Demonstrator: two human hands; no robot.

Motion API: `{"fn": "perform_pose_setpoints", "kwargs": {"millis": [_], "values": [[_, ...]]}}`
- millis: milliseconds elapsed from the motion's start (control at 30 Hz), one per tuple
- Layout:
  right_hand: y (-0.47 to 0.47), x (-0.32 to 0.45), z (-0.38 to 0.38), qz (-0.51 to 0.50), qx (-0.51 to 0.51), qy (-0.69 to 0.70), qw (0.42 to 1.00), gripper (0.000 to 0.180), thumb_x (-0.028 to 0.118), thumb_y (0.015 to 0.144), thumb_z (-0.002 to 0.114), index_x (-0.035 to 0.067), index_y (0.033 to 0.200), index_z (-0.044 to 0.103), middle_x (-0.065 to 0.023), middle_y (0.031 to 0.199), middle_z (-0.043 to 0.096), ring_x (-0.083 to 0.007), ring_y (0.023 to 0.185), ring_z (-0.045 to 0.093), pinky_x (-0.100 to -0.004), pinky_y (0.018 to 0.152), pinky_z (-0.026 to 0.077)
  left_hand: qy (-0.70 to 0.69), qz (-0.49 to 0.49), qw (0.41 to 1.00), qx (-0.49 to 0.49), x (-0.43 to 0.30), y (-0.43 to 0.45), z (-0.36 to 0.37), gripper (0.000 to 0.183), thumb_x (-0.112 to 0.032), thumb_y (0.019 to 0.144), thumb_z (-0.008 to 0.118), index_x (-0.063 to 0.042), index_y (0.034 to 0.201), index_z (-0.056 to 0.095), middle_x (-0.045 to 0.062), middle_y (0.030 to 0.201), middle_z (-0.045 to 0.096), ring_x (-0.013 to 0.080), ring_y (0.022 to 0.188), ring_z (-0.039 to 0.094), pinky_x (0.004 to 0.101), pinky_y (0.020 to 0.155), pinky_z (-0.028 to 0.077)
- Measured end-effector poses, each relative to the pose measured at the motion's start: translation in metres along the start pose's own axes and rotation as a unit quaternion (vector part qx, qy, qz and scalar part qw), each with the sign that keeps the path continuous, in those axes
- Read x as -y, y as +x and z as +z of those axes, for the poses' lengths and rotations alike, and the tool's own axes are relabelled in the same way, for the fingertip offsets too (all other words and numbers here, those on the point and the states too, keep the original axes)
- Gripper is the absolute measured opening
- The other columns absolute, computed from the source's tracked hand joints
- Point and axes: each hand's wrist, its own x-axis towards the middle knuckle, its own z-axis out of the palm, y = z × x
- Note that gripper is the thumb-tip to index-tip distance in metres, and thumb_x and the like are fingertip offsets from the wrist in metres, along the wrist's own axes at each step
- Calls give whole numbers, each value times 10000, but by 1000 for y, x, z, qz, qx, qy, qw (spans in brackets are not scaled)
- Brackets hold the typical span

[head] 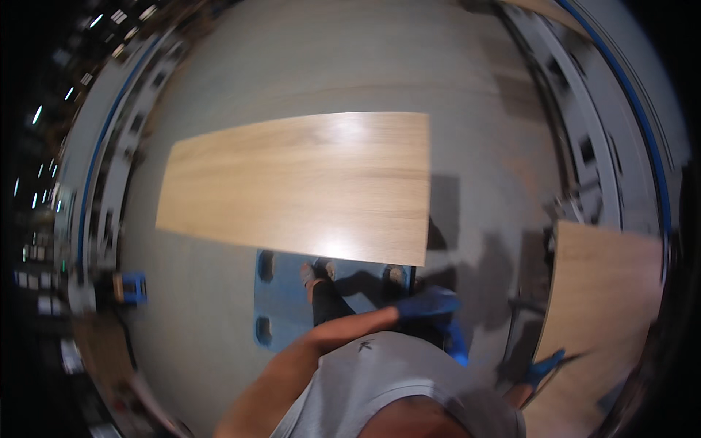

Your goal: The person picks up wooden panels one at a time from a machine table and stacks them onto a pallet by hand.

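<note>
My left hand [428,304], in a blue glove, reaches across the front of my grey shirt and is blurred; whether it holds anything is unclear. Just below it is a bright blue blurred thing [458,345], too smeared to identify. At the lower right, my right hand [544,367], also blue-gloved, is at the left edge of a wood-grain board [602,290], fingers over its face; its grip cannot be made out. A larger light wood-grain panel [296,180] lies in front of me, covering part of a blue plastic pallet [285,309].
Long machine frames or conveyors with blue rails run along the left [109,137] and right [630,98]. A blue stool-like object [131,288] stands at the left. Brown boards [101,342] are at the lower left. My foot is beside the panel's near edge.
</note>
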Motion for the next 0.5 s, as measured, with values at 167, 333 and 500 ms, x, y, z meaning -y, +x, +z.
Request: {"fn": "perform_pose_setpoints", "kwargs": {"millis": [167, 333, 500], "values": [[-52, -20, 137, 177, 101, 60, 977, 654, 505, 965, 479, 42, 1420, 404, -114, 1394, 493, -254, 1233, 478, -366, 1096, 324, 0, -85, 996, 1, -66, 92, 57, 395, -442, 889, 615, -73, 755, 665, 60, 621, 585, 166, 494, 508, 342, 490, 441], [-112, -69, 211, 287, 314, 92, 900, 622, 456, 956, 526, 31, 1398, 420, -114, 1343, 532, -211, 1182, 495, -364, 1060, 335, -216, -135, 962, -97, -92, 89, 46, 369, -371, 791, 703, -38, 681, 589, 74, 599, 564, 158, 475, 534, 326, 455, 433], [-126, 15, 228, 198, 206, 135, 949, 585, 355, 984, 510, -27, 1400, 358, -132, 1359, 503, -292, 1191, 483, -405, 1064, 334, -6, -67, 961, -268, -156, 8, -43, 274, -258, 766, 715, -16, 670, 628, 77, 634, 606, 142, 619, 583, 305, 575, 481]]}}
